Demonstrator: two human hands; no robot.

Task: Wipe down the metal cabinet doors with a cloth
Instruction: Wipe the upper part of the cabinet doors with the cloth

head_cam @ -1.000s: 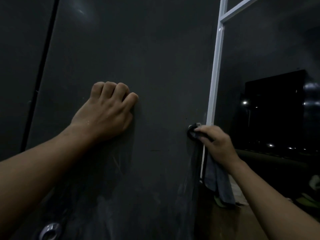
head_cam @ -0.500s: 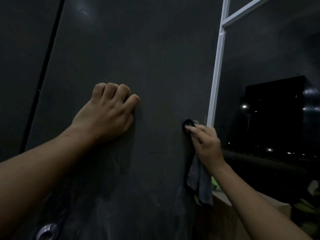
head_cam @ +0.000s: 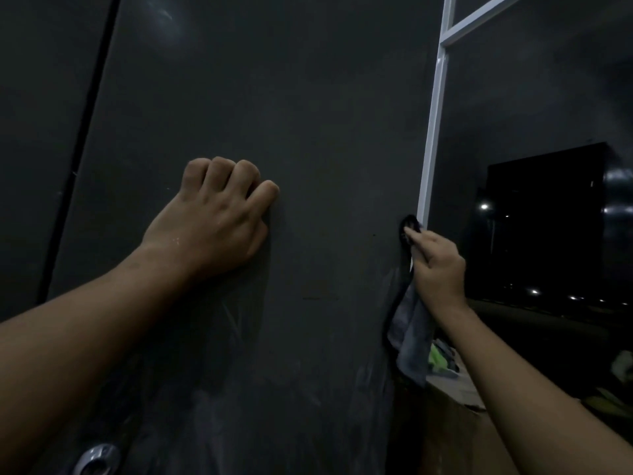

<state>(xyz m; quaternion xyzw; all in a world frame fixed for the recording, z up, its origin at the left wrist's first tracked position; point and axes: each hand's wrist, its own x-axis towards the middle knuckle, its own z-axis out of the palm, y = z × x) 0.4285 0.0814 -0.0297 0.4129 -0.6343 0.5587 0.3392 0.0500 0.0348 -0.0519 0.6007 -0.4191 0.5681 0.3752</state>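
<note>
Knuckles down, left hand (head_cam: 212,217) braced the dark cabinet door (head_cam: 325,114), grip curled on nothing, likely steadying it; right hand (head_cam: 436,269) pinched the grey cloth (head_cam: 411,341) against the round edge pull (head_cam: 409,225).

bare left forearm reaching up from lower left, left hand (head_cam: 215,221) with fingers curled under, holding nothing, braced against the cabinet door (head_cam: 325,132), bare right forearm rising from lower right, right hand (head_cam: 436,269) pinching a cloth (head_cam: 411,334) between fingers and thumb at the door's edge
</note>
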